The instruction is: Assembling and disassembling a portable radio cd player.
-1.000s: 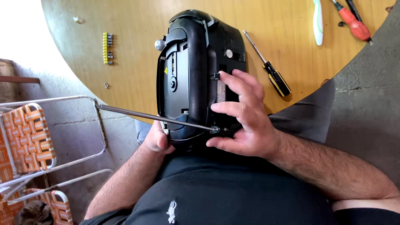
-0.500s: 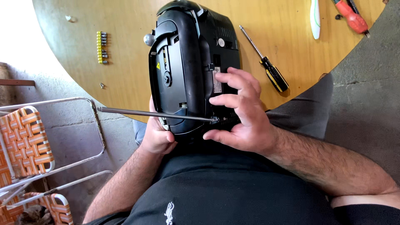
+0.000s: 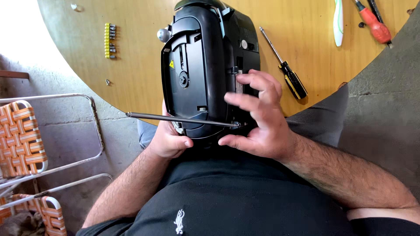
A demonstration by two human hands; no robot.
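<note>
A black portable radio (image 3: 205, 65) stands on its end at the near edge of a round wooden table (image 3: 135, 78), its back toward me. Its metal antenna (image 3: 175, 118) sticks out sideways to the left. My left hand (image 3: 168, 137) grips the radio's lower left corner from beneath. My right hand (image 3: 258, 118) rests against the radio's right side, fingers spread and curled over a recess, thumb near the antenna's base.
A black-and-yellow screwdriver (image 3: 284, 72) lies on the table right of the radio. A red-handled tool (image 3: 372, 22) and a white-and-green object (image 3: 337, 17) sit at the far right. A yellow bit holder (image 3: 109, 41) and a loose screw (image 3: 107, 81) lie left. Folding chairs (image 3: 26, 144) stand on the concrete floor.
The radio has tilted and shifted slightly between my hands. My right fingers have lifted and spread over its side. The left hand keeps its hold.
</note>
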